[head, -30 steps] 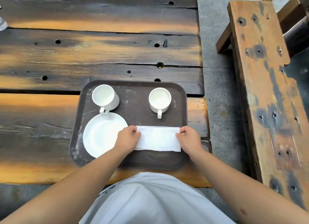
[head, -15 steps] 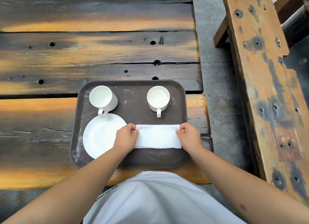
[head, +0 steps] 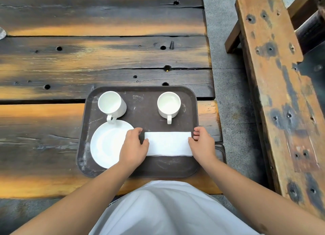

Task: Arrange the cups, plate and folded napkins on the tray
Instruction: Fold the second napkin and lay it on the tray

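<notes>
Head view: a plank table (head: 105, 59) carries a brown tray (head: 140, 169). On the tray, a white plate (head: 105, 143) lies near left, a folded napkin (head: 168, 143) near right, two cups (head: 111, 104) (head: 168, 104) far. The left hand (head: 133, 147) and right hand (head: 202, 145), fingers loosely curled, touch the napkin's ends.

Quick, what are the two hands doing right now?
Left hand: fingers loosely curled, thumb touching the left end of the folded napkin.
Right hand: fingers loosely curled at the napkin's right end, not clearly gripping.
</notes>
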A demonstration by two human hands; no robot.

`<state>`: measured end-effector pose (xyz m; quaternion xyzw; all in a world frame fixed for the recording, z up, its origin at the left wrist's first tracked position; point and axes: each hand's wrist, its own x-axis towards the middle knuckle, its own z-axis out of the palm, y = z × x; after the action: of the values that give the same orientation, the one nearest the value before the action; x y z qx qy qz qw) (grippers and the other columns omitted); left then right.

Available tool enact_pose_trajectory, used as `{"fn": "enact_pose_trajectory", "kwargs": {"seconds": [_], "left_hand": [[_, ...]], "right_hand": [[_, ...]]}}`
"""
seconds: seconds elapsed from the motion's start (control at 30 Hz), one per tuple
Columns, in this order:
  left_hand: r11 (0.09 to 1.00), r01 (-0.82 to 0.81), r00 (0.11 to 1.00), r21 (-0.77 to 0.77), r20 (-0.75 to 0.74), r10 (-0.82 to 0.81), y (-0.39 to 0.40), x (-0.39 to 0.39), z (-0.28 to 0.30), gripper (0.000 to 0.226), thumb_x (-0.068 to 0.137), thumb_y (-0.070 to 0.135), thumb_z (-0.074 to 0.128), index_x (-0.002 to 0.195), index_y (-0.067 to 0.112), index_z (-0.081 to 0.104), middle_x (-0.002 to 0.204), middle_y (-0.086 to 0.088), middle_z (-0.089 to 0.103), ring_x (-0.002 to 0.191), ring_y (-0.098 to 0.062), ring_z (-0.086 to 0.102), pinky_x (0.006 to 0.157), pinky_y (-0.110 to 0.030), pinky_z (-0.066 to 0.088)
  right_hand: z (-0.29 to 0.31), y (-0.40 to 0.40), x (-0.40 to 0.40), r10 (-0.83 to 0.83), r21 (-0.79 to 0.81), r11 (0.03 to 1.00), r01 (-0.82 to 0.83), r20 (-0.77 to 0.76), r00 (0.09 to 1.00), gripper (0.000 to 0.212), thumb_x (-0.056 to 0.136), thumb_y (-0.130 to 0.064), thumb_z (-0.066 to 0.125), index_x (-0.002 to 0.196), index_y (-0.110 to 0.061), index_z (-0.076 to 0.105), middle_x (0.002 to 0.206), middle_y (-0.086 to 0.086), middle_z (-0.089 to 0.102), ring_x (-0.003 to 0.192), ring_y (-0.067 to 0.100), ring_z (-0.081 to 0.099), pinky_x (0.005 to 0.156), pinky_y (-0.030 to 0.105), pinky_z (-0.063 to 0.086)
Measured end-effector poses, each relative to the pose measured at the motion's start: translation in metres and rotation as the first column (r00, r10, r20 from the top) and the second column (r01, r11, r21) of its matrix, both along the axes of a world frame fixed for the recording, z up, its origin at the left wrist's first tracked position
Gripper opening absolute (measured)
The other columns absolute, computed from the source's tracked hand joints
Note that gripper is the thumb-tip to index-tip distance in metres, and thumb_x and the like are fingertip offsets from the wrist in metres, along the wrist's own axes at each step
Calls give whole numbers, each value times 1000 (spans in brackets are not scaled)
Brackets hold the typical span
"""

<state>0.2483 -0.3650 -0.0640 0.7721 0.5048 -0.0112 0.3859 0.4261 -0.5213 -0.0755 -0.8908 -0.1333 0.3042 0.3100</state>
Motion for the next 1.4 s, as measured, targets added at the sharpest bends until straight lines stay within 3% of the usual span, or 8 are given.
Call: {"fn": "enact_pose_trajectory", "kwargs": {"seconds": [0.07, 0.17, 0.27, 0.37, 0.67, 1.07, 1.23, 1.4], "left_hand": [[994, 97, 995, 50, -9, -97, -3, -5, 0, 44, 91, 28, 58, 132, 16, 48, 123, 0, 48, 104, -21, 55, 91, -37, 47], [903, 398, 918, 163, -67, -392, -8, -13, -2, 42, 91, 29, 55, 131, 17, 50, 130, -2, 48, 115, -23, 50, 93, -38, 47], [658, 707, 707, 258, -224, -671, -15, -14, -4, 42, 88, 30, 54, 127, 17, 54, 137, -10, 48, 120, -32, 49, 91, -42, 47], [503, 829, 560, 247, -363, -745, -22, -12, -6, 43, 83, 32, 54, 124, 18, 54, 143, -14, 44, 125, -34, 45, 91, -42, 45], [448, 872, 487, 196, -428, -761, -28, -14, -14, 48, 84, 32, 48, 129, 19, 43, 148, -15, 33, 128, -35, 37, 92, -44, 41], [463, 856, 515, 229, -430, -741, -29, -17, -11, 47, 80, 25, 49, 127, 19, 48, 146, -16, 39, 125, -35, 43, 95, -47, 40], [461, 853, 520, 244, -452, -724, -29, -19, -10, 51, 71, 29, 58, 120, 17, 53, 138, -16, 48, 119, -35, 49, 89, -46, 44], [500, 827, 560, 256, -458, -690, -30, -27, -6, 57, 75, 40, 56, 126, 17, 47, 146, -16, 39, 126, -35, 41, 94, -48, 38]], "right_hand": [[4, -6, -2, 163, -70, 986, -152, 191, 968, 40, 85, -18, 64, 124, -15, 53, 122, 2, 56, 113, 24, 49, 95, 37, 42], [8, -16, -2, 537, -206, 843, -497, 385, 751, 40, 85, -24, 62, 124, -18, 54, 127, 0, 53, 118, 25, 44, 96, 42, 41], [6, -23, -9, 799, -370, 596, -713, 359, 481, 41, 86, -29, 58, 125, -18, 55, 133, 5, 51, 121, 29, 45, 95, 42, 38], [0, -30, -20, 885, -450, 462, -765, 297, 360, 45, 86, -37, 55, 127, -18, 49, 137, 8, 45, 122, 30, 41, 96, 43, 36], [-7, -41, -20, 888, -469, 459, -755, 266, 375, 54, 87, -41, 53, 136, -24, 39, 146, 5, 37, 133, 27, 33, 109, 49, 23], [-7, -42, -21, 907, -493, 420, -762, 237, 347, 63, 88, -44, 53, 143, -23, 30, 152, 8, 29, 137, 28, 27, 109, 51, 19], [-4, -42, -21, 906, -508, 423, -750, 247, 343, 67, 85, -48, 53, 143, -23, 29, 151, 8, 29, 138, 29, 23, 108, 51, 19], [3, -38, -31, 882, -491, 471, -732, 270, 386, 70, 83, -51, 51, 143, -24, 29, 155, 9, 25, 140, 28, 19, 109, 50, 17]]}}
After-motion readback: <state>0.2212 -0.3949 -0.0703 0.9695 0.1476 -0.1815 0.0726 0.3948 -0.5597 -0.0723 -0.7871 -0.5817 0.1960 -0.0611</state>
